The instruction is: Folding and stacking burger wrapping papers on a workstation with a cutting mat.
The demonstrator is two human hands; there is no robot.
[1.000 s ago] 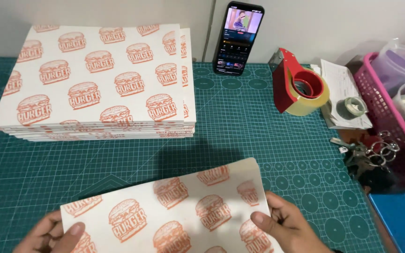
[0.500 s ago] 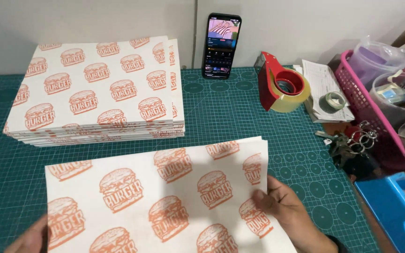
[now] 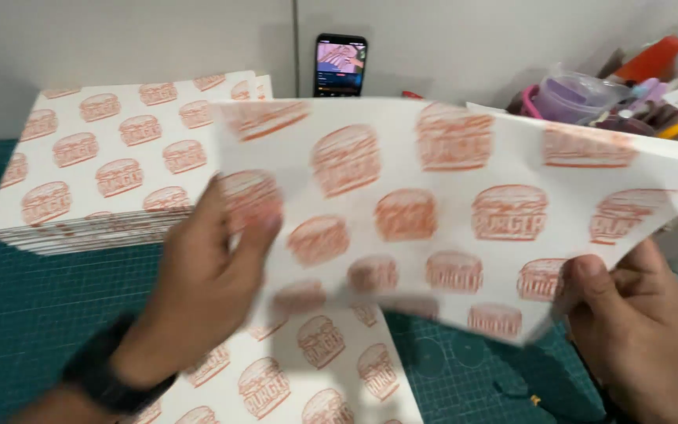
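A white paper sheet (image 3: 449, 212) printed with orange burger pictures is lifted off the mat and held up in front of me, blurred by motion. My left hand (image 3: 205, 275) grips its left edge, a dark watch on the wrist. My right hand (image 3: 629, 330) pinches its lower right corner. Under it, another printed sheet (image 3: 315, 369) lies flat on the green cutting mat (image 3: 33, 314).
A thick stack of the same printed sheets (image 3: 111, 169) sits at the back left. A phone (image 3: 340, 64) with a lit screen leans upright against the wall. A pink basket (image 3: 582, 98) with plastic containers and odds and ends stands at the right.
The sheet that lay flat on the mat has been raised and swung up toward the camera. It now hides the tape dispenser and much of the right side.
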